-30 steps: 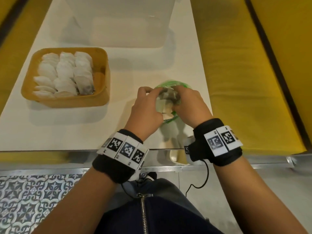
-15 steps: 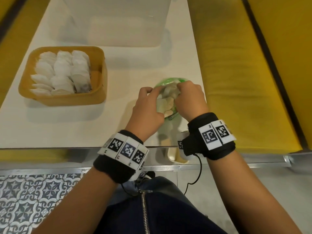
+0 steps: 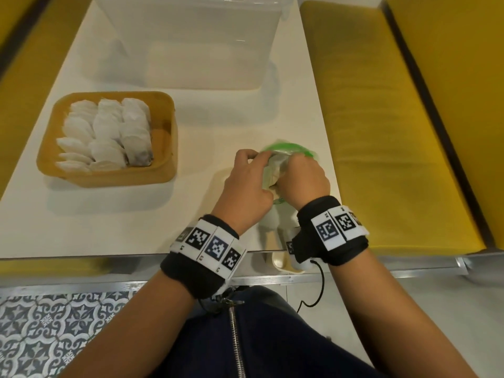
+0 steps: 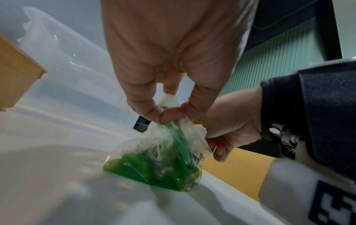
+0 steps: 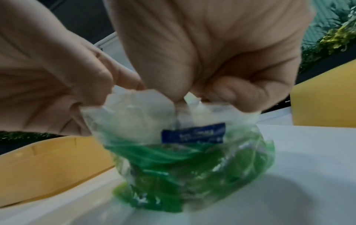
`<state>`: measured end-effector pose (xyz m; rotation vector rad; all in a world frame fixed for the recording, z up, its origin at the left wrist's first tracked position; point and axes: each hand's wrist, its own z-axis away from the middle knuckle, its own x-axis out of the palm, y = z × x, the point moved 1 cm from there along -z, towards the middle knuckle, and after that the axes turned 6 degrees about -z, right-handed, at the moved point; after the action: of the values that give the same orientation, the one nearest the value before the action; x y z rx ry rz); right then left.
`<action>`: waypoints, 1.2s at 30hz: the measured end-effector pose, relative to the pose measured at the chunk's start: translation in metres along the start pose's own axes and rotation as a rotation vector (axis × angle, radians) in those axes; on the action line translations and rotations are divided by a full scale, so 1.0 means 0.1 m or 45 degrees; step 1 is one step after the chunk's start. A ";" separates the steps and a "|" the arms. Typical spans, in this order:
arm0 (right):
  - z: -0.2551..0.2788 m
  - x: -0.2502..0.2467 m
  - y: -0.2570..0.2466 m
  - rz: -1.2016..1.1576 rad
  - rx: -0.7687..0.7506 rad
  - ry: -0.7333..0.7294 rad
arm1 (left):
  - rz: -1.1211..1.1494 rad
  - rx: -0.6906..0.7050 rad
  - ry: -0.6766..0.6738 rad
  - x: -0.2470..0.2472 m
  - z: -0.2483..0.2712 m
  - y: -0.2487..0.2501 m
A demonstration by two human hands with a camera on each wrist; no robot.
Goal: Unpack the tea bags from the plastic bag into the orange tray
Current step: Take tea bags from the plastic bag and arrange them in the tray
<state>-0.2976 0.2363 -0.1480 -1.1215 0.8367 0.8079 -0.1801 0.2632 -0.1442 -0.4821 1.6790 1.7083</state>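
Observation:
A clear plastic bag (image 3: 286,151) with green print stands on the white table (image 3: 136,219) near its right front corner. My left hand (image 3: 249,181) pinches the bag's top edge from the left, and my right hand (image 3: 304,178) pinches it from the right. In the left wrist view the left hand (image 4: 163,115) holds the bag (image 4: 165,159) by its gathered top. In the right wrist view the right hand (image 5: 212,94) grips the bag (image 5: 183,159) at its rim. The orange tray (image 3: 169,137) at left holds several white tea bags (image 3: 109,135) in rows.
A large clear plastic bin (image 3: 191,42) stands at the back of the table. Yellow bench cushions (image 3: 381,132) flank the table on both sides. A bare strip of tray floor shows along the tray's right side. The table's front edge lies just under my wrists.
Both hands have stayed on the bag's top, their fingers working at its opening. The bag has shifted only slightly on the table.

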 end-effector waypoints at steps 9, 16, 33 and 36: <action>-0.08 -0.06 0.03 -0.332 -0.115 -0.084 | 0.066 -0.004 -0.046 -0.12 -0.08 -0.08; -0.12 -0.06 0.15 -0.385 0.110 -0.022 | 0.015 -0.016 -0.087 -0.08 -0.13 -0.11; -0.12 -0.01 0.22 -0.858 0.131 -0.109 | 0.012 -0.038 -0.125 -0.14 -0.23 -0.16; -0.13 -0.01 0.22 -0.910 0.130 -0.085 | 0.017 -0.030 -0.143 -0.14 -0.23 -0.16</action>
<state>-0.3193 0.2293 -0.1597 -1.1833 0.3635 0.2009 -0.1640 0.2364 -0.1485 -0.3792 1.5868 1.7334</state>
